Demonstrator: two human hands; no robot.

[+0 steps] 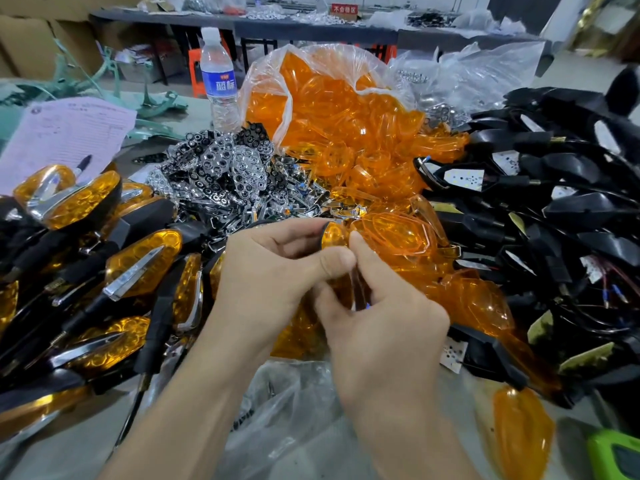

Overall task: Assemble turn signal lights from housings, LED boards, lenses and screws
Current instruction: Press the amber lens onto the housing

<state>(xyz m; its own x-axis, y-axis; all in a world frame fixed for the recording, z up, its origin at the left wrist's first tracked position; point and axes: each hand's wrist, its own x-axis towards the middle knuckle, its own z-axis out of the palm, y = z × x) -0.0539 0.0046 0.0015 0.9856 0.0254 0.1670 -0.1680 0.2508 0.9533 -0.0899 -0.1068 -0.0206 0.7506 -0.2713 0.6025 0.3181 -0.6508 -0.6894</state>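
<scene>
My left hand (277, 271) and my right hand (377, 317) meet at the middle of the view, both curled round one turn signal light (334, 235) with an orange lens in a black housing. Most of that light is hidden by my fingers. Loose orange lenses (346, 133) spill from a clear plastic bag behind my hands. Chrome reflector pieces (221, 171) lie heaped at centre left. Black housings with white LED boards (540, 188) and wires fill the right side. Assembled lights (114, 271) with orange lenses and chrome trim are piled at the left.
A water bottle (218, 77) stands behind the chrome heap. A lilac form (69, 140) with a pen lies at the back left. Clear plastic bags (287, 410) lie under my forearms. A green device (616, 455) sits at the bottom right corner.
</scene>
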